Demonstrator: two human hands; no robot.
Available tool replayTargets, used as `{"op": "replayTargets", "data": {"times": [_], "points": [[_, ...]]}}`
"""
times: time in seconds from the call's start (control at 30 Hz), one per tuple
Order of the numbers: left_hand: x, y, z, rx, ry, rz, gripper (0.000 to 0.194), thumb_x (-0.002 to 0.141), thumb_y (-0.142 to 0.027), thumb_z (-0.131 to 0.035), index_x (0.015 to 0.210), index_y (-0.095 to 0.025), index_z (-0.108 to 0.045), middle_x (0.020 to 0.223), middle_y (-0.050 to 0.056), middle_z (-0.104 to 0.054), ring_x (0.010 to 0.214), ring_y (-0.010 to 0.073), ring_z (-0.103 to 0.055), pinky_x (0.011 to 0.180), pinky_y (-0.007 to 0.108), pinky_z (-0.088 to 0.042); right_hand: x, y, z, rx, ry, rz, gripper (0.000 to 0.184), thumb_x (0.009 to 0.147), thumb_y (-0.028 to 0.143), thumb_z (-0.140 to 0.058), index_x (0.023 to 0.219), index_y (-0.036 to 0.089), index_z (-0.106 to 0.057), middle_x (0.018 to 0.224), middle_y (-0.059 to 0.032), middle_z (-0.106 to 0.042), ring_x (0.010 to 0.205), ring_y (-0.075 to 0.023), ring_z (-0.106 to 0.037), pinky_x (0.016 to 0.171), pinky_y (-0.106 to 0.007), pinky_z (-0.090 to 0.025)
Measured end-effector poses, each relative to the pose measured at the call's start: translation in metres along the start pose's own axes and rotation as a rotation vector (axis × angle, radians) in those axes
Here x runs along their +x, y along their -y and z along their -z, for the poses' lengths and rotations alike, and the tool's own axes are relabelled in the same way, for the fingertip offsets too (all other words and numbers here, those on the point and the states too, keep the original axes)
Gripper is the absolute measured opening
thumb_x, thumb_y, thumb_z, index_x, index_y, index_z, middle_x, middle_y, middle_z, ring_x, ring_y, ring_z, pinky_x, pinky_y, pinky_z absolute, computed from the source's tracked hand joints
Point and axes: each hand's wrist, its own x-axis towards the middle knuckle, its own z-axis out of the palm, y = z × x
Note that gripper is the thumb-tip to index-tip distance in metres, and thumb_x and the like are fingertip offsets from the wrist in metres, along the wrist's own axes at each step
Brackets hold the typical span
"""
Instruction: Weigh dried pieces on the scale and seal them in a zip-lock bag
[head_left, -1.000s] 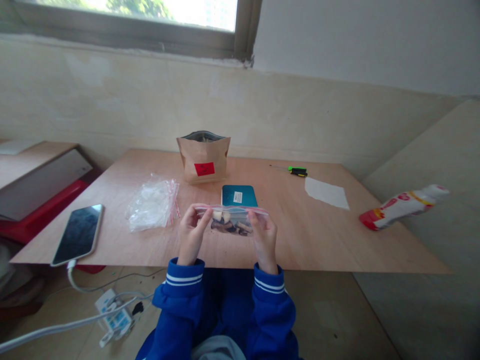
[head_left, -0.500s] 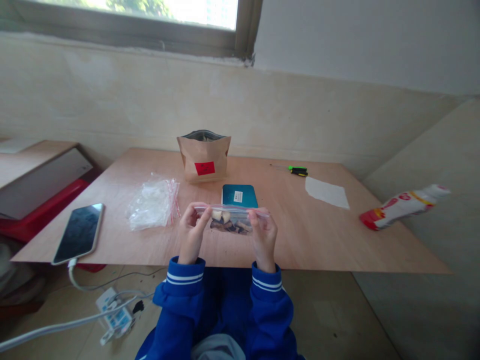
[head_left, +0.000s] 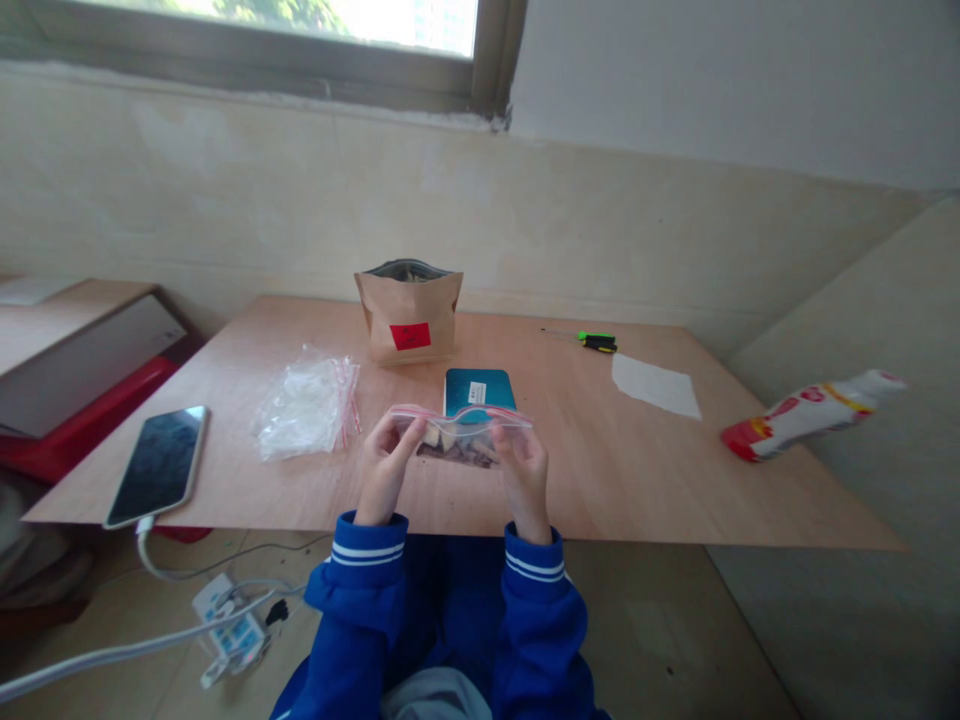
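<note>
Between my two hands is a clear zip bag with a pink-red strip along its top edge and pale and dark dried pieces inside. My left hand pinches the bag's left upper corner, thumb on the near side. Its right upper corner is pinched by my right hand. The top edge bows in a wave between them. Just behind the bag lies a teal square object with a white label, partly covered by it. A brown paper pouch with a red label stands open at the back.
Several empty clear zip bags lie in a pile left of my hands. A phone with a cable is at the left edge. Screwdrivers, white paper and a tilted-looking bottle are on the right of the wooden table.
My right hand has shifted slightly left, towards my left hand. The bag's top edge, straight before, now bends in a wave. Both hands keep hold of it.
</note>
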Motion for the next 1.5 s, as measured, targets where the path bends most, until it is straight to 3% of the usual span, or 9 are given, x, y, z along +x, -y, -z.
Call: {"op": "replayTargets", "data": {"times": [0.13,0.33,0.57,0.87,1.03,1.2,1.27,1.43,1.5], "points": [[0.0005,0.0012,0.0002,0.061,-0.082,0.001,0.020,0.077,-0.040,-0.071,0.078,-0.020,-0.069,0.077,0.002,-0.068,0.074,0.0157,-0.062,0.068,0.026,-0.050,-0.0004,0.0012,0.0002,-0.023,-0.067,0.049,0.017,0.084,0.036,-0.065,0.078,0.020,-0.067,0.075,0.0002,-0.066,0.076,-0.0157,-0.062,0.076,-0.031,-0.050],[-0.0001,-0.0026,-0.0039,0.050,-0.155,0.007,0.022,0.078,-0.041,-0.069,0.078,-0.020,-0.068,0.073,0.001,-0.066,0.070,0.0147,-0.061,0.062,0.025,-0.049,-0.0040,0.0056,0.0001,-0.004,-0.027,0.100,0.019,0.084,0.033,-0.064,0.071,0.020,-0.066,0.073,-0.0007,-0.066,0.078,-0.0181,-0.061,0.076,-0.033,-0.047],[-0.0012,-0.0048,-0.0045,0.035,-0.122,0.019,0.022,0.078,-0.042,-0.069,0.075,-0.020,-0.068,0.068,0.000,-0.065,0.063,0.0131,-0.058,0.056,0.024,-0.045,-0.0065,0.0074,-0.0001,0.022,-0.069,0.089,0.030,0.092,0.039,-0.052,0.077,0.020,-0.070,0.076,-0.0031,-0.069,0.078,-0.0187,-0.064,0.074,-0.032,-0.048],[-0.0010,-0.0064,-0.0037,0.041,-0.110,0.033,0.019,0.077,-0.039,-0.069,0.074,-0.020,-0.068,0.067,0.000,-0.065,0.062,0.0137,-0.058,0.056,0.025,-0.044,-0.0080,0.0026,0.0016,0.039,-0.106,0.093,0.032,0.090,0.040,-0.056,0.068,0.020,-0.070,0.069,-0.0018,-0.068,0.070,-0.0179,-0.062,0.068,-0.030,-0.045],[-0.0003,-0.0069,-0.0034,0.021,-0.099,0.034,0.020,0.078,-0.038,-0.068,0.074,-0.019,-0.066,0.071,0.000,-0.067,0.069,0.0145,-0.061,0.064,0.025,-0.048,-0.0070,0.0039,-0.0012,0.013,-0.071,0.070,0.035,0.094,0.041,-0.050,0.073,0.020,-0.068,0.077,-0.0022,-0.070,0.077,-0.0177,-0.065,0.073,-0.030,-0.048],[0.0010,-0.0055,-0.0036,-0.024,-0.110,0.052,0.022,0.079,-0.040,-0.067,0.076,-0.018,-0.065,0.075,0.001,-0.068,0.074,0.0148,-0.063,0.070,0.026,-0.050,-0.0032,0.0038,0.0016,-0.063,0.029,0.106,0.037,0.095,0.046,-0.047,0.079,0.021,-0.069,0.103,-0.0068,-0.072,0.106,-0.0216,-0.064,0.090,-0.034,-0.047],[0.0014,-0.0049,-0.0035,-0.040,-0.117,0.061,0.023,0.079,-0.041,-0.067,0.076,-0.018,-0.064,0.074,0.001,-0.067,0.072,0.0148,-0.062,0.069,0.026,-0.050,-0.0026,0.0037,0.0034,-0.076,0.050,0.122,0.041,0.095,0.050,-0.044,0.079,0.020,-0.069,0.110,-0.0080,-0.071,0.109,-0.0224,-0.063,0.092,-0.035,-0.047],[0.0020,-0.0042,-0.0022,-0.050,-0.128,0.080,0.024,0.078,-0.042,-0.067,0.075,-0.018,-0.063,0.071,0.000,-0.065,0.068,0.0135,-0.061,0.066,0.025,-0.050,-0.0036,0.0043,0.0057,-0.123,0.000,0.073,0.037,0.096,0.048,-0.044,0.097,0.022,-0.070,0.081,-0.0025,-0.072,0.071,-0.0157,-0.064,0.072,-0.029,-0.050],[0.0020,-0.0046,-0.0015,-0.051,-0.127,0.076,0.024,0.078,-0.042,-0.068,0.074,-0.018,-0.063,0.070,0.000,-0.065,0.068,0.0132,-0.061,0.065,0.024,-0.049,-0.0040,0.0040,0.0059,-0.155,-0.039,0.065,0.035,0.096,0.045,-0.045,0.093,0.021,-0.070,0.076,-0.0014,-0.070,0.068,-0.0147,-0.062,0.070,-0.028,-0.049]]}}
